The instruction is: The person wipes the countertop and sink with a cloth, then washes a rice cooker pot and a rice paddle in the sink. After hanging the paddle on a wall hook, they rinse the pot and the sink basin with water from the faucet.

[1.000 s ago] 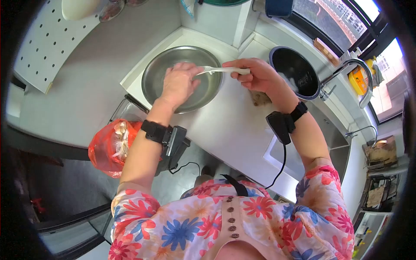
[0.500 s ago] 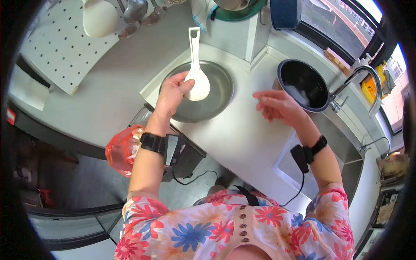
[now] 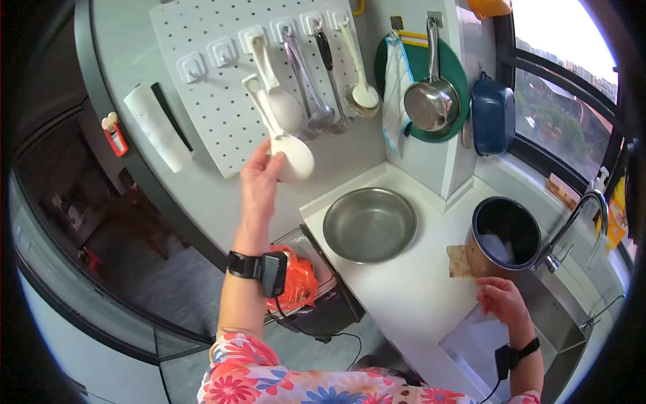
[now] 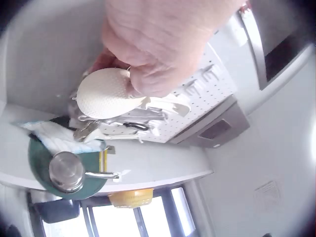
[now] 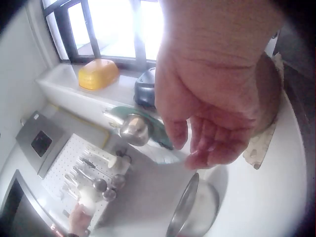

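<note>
My left hand [image 3: 260, 182] is raised before the white pegboard [image 3: 202, 121] and pinches a white rice paddle [image 3: 296, 159] at the side of its broad end. The paddle's handle points up, overlapping the board's lower middle in the head view. From the left wrist, the dimpled face of the paddle [image 4: 106, 94] shows beside the thumb. Close behind it hangs another white utensil [image 3: 285, 111] with a broad end. My right hand [image 3: 505, 303] hovers over the counter just below the dark inner pot [image 3: 488, 252], fingers loosely bent and holding nothing.
A steel basin [image 3: 370, 225] sits in the counter's corner. Ladles [image 3: 323, 116] and other utensils hang from hooks on the board. A small saucepan [image 3: 432, 104] hangs over a green round board [image 3: 454, 128]. The faucet [image 3: 592, 202] stands right of the pot, and an orange bag [image 3: 296, 276] lies below left.
Earlier both hands were at the paddle over the basin. The right hand let go and moved right, down toward the sink. The left hand carried the paddle up and left to the pegboard. The view tilted up.
</note>
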The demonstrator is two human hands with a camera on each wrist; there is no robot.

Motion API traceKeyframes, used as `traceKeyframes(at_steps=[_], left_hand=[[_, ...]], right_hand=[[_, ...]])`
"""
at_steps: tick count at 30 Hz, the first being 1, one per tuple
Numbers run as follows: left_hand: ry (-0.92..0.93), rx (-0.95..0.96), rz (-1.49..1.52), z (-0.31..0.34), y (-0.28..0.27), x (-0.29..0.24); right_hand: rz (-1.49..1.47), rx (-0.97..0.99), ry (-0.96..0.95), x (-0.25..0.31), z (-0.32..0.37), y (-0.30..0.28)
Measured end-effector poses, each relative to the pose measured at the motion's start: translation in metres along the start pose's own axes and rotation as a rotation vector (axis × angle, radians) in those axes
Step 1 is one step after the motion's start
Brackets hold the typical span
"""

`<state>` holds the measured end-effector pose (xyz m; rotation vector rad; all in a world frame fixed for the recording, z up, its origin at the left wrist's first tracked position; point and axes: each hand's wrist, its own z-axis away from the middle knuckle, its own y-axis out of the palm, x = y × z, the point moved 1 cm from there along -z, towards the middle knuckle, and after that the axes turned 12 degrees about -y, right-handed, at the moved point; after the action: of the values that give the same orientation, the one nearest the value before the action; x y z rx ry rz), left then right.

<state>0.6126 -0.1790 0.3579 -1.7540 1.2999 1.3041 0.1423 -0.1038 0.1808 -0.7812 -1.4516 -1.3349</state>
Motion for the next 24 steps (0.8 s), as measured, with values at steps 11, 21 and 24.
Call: traceKeyframes(at_steps=[11, 21, 24], left_hand=[[0.175, -0.188, -0.069, -0.036, -0.064, -0.066], [0.121, -0.221, -0.166, -0.052, -0.098, -0.031], [0.219, -0.182, -0.238, -0.056, -0.130, 0.006]], right_hand=[[-0.028, 0.017, -0.025, -0.006, 0.017, -0.001], [0.150, 0.041, -0.046, -0.005, 0.027, 0.003], [0.132, 0.036, -0.050, -0.010, 0.035, -0.004]])
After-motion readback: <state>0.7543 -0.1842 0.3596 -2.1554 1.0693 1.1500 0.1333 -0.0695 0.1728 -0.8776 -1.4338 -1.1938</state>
